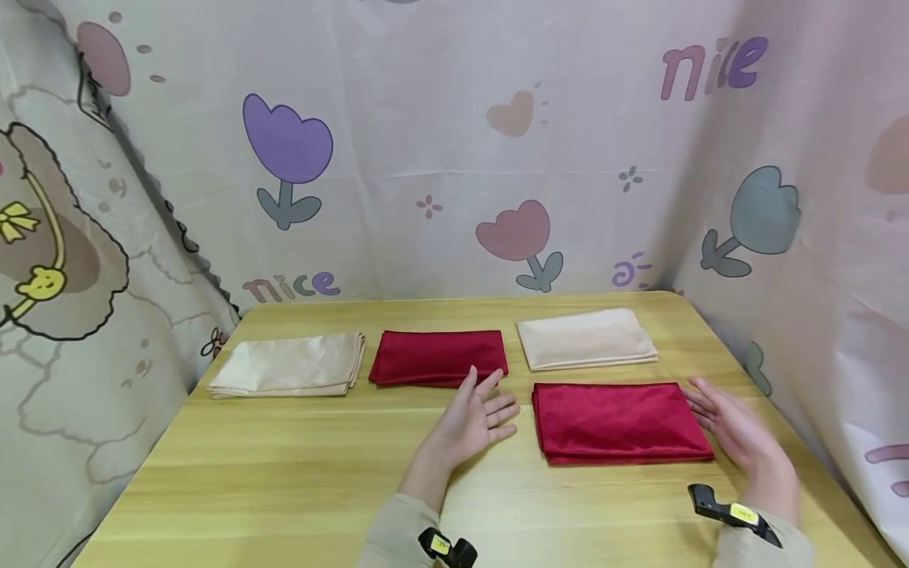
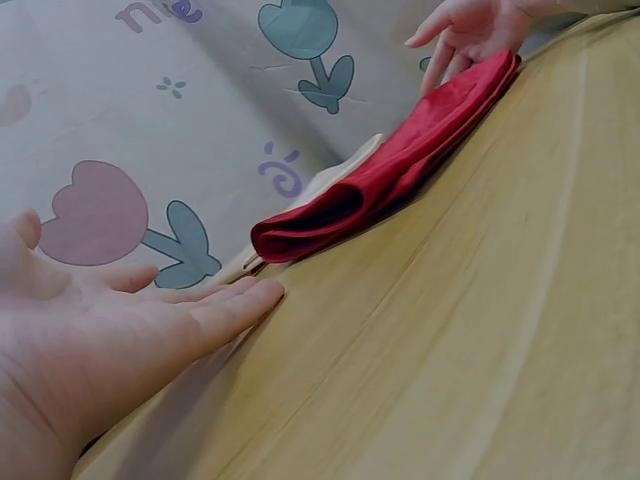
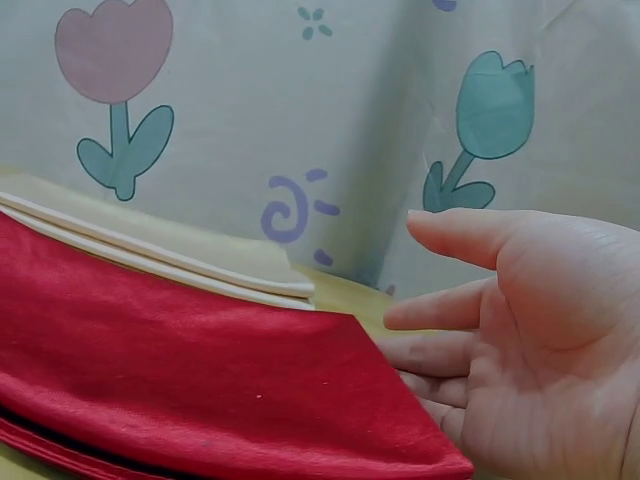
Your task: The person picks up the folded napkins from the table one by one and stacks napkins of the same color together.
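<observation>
A folded red satin cloth (image 1: 621,426) lies flat on the table at the front right, its layered fold (image 2: 330,225) facing my left hand in the left wrist view. My right hand (image 1: 735,426) is at its right end, palm turned inward, fingers extended, fingertips right at the cloth's edge; in the right wrist view the red cloth (image 3: 200,350) partly covers those fingers. To the left of this cloth, my left hand (image 1: 472,422) rests low over the table, fingers spread and straight, palm facing right, holding nothing. Its fingertips overlap the lower right corner of a second folded red cloth (image 1: 436,355) in the head view.
A folded cream cloth (image 1: 287,364) lies at the far left, and another cream cloth (image 1: 585,339) sits behind the front red one. The wooden table (image 1: 284,473) is bordered at the back and sides by a patterned curtain (image 1: 405,158). Each sleeve carries a black wrist strap piece.
</observation>
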The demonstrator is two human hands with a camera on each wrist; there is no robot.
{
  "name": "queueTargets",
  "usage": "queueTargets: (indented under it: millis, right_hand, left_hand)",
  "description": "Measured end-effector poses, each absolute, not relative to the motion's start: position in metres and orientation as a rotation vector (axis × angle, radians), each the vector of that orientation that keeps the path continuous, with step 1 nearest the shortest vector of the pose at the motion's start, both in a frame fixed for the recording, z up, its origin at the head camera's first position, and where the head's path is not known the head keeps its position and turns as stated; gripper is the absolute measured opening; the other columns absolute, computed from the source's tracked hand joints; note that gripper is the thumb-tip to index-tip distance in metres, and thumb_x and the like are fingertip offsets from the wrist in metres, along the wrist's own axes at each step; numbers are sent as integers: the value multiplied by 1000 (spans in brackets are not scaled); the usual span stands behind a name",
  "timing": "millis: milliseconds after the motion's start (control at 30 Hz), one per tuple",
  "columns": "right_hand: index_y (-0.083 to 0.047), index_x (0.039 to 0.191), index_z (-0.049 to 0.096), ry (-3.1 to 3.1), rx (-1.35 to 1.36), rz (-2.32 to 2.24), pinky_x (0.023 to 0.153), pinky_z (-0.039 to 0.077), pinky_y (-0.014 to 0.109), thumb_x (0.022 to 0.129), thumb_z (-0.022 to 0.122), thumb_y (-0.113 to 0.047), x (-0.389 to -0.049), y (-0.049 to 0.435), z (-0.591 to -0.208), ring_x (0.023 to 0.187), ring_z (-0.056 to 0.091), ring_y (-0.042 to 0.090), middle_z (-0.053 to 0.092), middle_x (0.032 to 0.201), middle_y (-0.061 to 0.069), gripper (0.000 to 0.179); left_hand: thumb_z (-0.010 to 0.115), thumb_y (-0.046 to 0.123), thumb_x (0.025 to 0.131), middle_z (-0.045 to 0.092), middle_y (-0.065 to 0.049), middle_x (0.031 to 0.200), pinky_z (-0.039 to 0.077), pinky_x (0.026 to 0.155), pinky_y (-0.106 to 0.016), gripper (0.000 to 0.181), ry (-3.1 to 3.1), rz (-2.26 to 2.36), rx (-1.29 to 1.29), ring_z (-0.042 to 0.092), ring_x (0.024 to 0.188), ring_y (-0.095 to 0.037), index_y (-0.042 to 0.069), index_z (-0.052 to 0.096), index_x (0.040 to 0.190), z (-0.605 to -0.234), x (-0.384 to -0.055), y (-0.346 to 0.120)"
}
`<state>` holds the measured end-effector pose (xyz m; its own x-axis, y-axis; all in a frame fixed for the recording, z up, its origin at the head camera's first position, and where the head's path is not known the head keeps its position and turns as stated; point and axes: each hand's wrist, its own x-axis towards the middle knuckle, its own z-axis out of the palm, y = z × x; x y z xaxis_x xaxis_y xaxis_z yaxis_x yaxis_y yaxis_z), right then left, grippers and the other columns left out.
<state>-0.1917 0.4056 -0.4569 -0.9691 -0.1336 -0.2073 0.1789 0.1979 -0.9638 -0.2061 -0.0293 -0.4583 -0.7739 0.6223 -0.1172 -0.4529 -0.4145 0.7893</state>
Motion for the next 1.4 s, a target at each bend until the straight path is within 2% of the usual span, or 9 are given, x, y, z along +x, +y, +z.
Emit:
queueTargets:
  millis: [100, 633, 833, 933, 1000, 1100, 1200, 1300, 1400]
  right_hand:
    - [3, 154, -1, 2282, 91, -1755, 86, 40, 11, 102, 29, -55, -195, 401, -456, 97, 43, -21, 5, 157, 29, 83]
    - [4, 154, -2, 2267, 99, -1811, 82, 40, 7, 103, 31, -52, -192, 396, -455, 98, 44, -18, 3, 157, 34, 82]
    - [1, 154, -2, 2206, 87, -1894, 97, 40, 12, 102, 35, -50, -194, 399, -456, 101, 47, -17, 14, 161, 14, 81]
    - [-1, 155, -2, 2158, 101, -1942, 116, 29, 22, 102, 37, -49, -196, 398, -456, 103, 46, -16, 16, 161, 9, 81]
    - [-3, 155, -3, 2134, 104, -1971, 119, 23, 25, 103, 38, -47, -197, 398, -457, 104, 45, -15, 18, 160, 7, 80]
    - [-10, 157, 1, 2086, 77, -2038, 110, 29, 15, 104, 38, -43, -196, 397, -458, 106, 45, -15, 37, 148, -5, 73]
    - [-26, 152, 28, 1994, 20, -2179, 92, 36, 9, 105, 40, -33, -195, 396, -459, 106, 47, -11, 48, 122, -25, 49]
    - [-35, 130, 51, 1919, -33, -2278, 88, 40, 9, 105, 41, -26, -194, 393, -458, 105, 48, -7, 54, 116, -25, 29]
    - [-37, 125, 54, 1926, -16, -2281, 86, 41, 10, 105, 42, -25, -194, 391, -458, 102, 48, -5, 54, 114, -23, 26]
  left_hand:
    - [31, 72, 94, 5, -28, 161, 18, 120, -55, 86, 1124, 2184, 265, 11, 150, -44, 22, 4, 158, -461, -205, -29]
    - [32, 70, 95, 5, -30, 160, 15, 120, -56, 91, 999, 2159, 272, 9, 149, -46, 16, -5, 158, -465, -204, -14]
    - [34, 70, 94, 0, -28, 161, 11, 122, -54, 92, 946, 2178, 239, 1, 150, -44, 18, -7, 157, -466, -205, -6]
    - [36, 70, 93, -2, -29, 161, 10, 122, -54, 93, 959, 2192, 222, -2, 150, -43, 17, -7, 157, -466, -204, -1]
    - [37, 69, 94, -3, -29, 161, 10, 122, -54, 93, 977, 2198, 211, -3, 150, -43, 17, -6, 158, -465, -204, 2]
    - [37, 69, 94, -3, -29, 161, 9, 122, -53, 92, 1014, 2191, 208, -5, 150, -43, 17, -6, 158, -464, -204, 5]
    - [35, 69, 94, -2, -29, 161, 7, 123, -52, 91, 1060, 2177, 209, -6, 150, -43, 18, -6, 158, -463, -204, 9]
    - [33, 68, 95, -2, -32, 160, 5, 123, -52, 89, 1098, 2174, 207, -5, 149, -45, 17, -6, 158, -462, -203, 12]
    - [32, 67, 96, -1, -34, 159, 4, 123, -52, 88, 1111, 2188, 196, -2, 148, -48, 16, -5, 158, -462, -202, 16]
